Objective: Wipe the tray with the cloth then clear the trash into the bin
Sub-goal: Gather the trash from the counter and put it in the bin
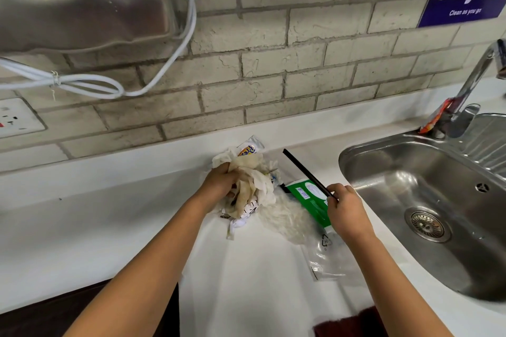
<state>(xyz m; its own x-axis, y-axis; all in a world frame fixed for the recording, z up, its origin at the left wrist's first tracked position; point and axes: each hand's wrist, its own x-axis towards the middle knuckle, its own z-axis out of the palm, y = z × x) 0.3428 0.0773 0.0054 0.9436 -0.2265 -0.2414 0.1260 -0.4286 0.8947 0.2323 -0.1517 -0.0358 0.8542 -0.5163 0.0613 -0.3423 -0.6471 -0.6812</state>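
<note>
Left hand (220, 182): its grip is clenched round a wad of crumpled trash (250, 186), made of stained tissue and wrappers, at about 12 o'clock from the frame's middle, on the white desk (82, 216).
Right hand (346, 209): its grip pinches the near end of a black straw (306, 172), which slants up toward 11 o'clock.
Green packet (310, 201): lies flat under the straw, just at 9 o'clock of the right hand.
Clear plastic bag (325, 254): on the desk at 6 o'clock of the green packet, partly under the right wrist.
Tray (246, 282): white, between the two forearms, reaching the bottom edge.
Dark red cloth (350, 325): at 5 o'clock, at the tray's near edge.
Sink (410, 172): steel, at 3 o'clock, with a tap (471, 85) above it.
Wall: brick, with a socket (16, 117) at 9 o'clock.
</note>
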